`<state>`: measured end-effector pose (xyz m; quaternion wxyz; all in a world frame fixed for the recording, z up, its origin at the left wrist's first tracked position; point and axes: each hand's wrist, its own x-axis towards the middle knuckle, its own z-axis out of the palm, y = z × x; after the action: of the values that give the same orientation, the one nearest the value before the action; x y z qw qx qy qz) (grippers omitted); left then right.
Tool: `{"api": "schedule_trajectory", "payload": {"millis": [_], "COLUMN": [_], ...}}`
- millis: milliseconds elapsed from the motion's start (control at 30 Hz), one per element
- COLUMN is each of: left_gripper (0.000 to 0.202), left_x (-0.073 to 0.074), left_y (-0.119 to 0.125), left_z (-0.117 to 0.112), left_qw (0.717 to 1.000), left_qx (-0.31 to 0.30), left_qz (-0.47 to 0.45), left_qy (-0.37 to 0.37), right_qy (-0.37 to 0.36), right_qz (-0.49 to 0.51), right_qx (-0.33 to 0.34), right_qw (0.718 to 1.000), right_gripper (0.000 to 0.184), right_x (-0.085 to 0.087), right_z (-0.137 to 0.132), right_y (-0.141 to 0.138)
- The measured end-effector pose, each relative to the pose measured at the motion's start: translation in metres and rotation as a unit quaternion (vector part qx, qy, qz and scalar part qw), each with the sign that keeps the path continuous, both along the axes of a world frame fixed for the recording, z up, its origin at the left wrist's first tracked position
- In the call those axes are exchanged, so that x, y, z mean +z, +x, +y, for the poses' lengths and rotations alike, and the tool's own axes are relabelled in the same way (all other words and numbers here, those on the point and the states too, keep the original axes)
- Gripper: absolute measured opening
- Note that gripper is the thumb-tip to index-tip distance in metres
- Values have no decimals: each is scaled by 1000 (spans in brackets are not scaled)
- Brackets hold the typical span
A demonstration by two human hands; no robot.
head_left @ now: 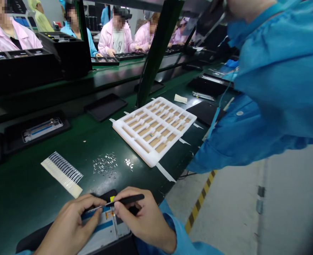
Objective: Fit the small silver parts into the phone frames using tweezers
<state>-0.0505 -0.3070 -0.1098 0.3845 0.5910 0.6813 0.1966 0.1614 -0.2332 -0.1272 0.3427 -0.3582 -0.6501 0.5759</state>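
In my right hand (143, 219), thumb and fingers pinch a pair of black tweezers (131, 199), its tip pointing left toward my left fingertips. My left hand (72, 221) has its thumb and forefinger closed together at that tip; whatever lies between them is too small to make out. Under both hands is a flat silvery device panel (103, 236) with blue strips, an orange flex piece and a yellow tab (112, 199). It rests in a black tray (119, 248), partly covered by my hands.
Beyond my hands lie a card of thin metal strips (63, 175), scattered small metal pieces (105, 165) and small white bits (129, 163). A white slotted tray (153, 157) is taped farther back. A black tray with another panel (42, 130) lies left. A blue-sleeved co-worker (275, 88) stands close right.
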Motion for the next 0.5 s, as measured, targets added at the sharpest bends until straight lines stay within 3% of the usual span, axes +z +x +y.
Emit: {"api": "schedule_trajectory", "payload": {"millis": [267, 500], "left_gripper": [25, 23], "left_x": [-11, -9], "left_y": [4, 8], "left_z": [-3, -4], "left_qw": [999, 998], "left_qx": [37, 51], "left_qz": [20, 38], "left_qy": [19, 21], "right_qy": [77, 150], "right_qz": [12, 30], "right_qx": [-14, -37], "right_qw": [997, 987], "right_gripper": [11, 13], "right_x": [3, 2], "right_z": [-1, -5], "right_y": [1, 1]}}
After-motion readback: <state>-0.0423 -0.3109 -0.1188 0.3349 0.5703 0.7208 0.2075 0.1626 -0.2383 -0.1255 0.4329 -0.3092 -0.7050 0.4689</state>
